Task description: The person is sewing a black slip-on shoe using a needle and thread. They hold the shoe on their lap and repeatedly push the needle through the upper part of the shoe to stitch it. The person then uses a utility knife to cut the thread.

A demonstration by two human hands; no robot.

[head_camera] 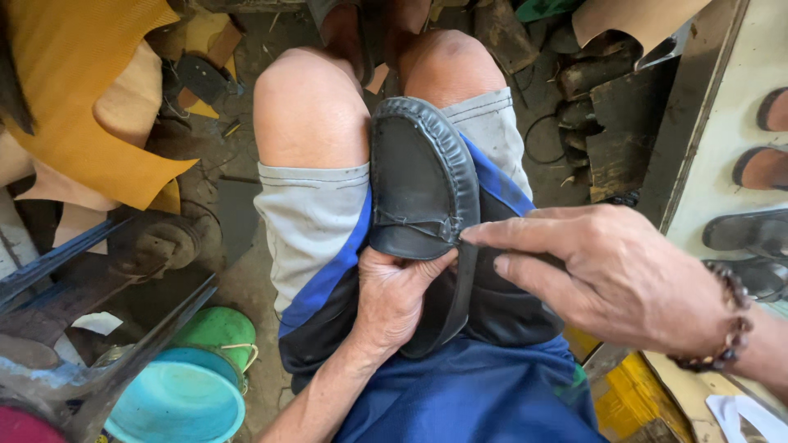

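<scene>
Black moccasin shoe rests toe-outward on our lap, between the bare knees, over grey and blue shorts. Our left hand cups it from beneath, fingers curled closed around the rear of the upper. Our right hand, beaded bracelet at the wrist, pinches the shoe's edge by the stitched seam, thumb and forefinger closed on it. Surroundings: dirt floor littered with scraps; tan leather sheets at left; a turquoise bowl beside a green tub at lower left. To the right, a pale worktop carries dark sandals.
</scene>
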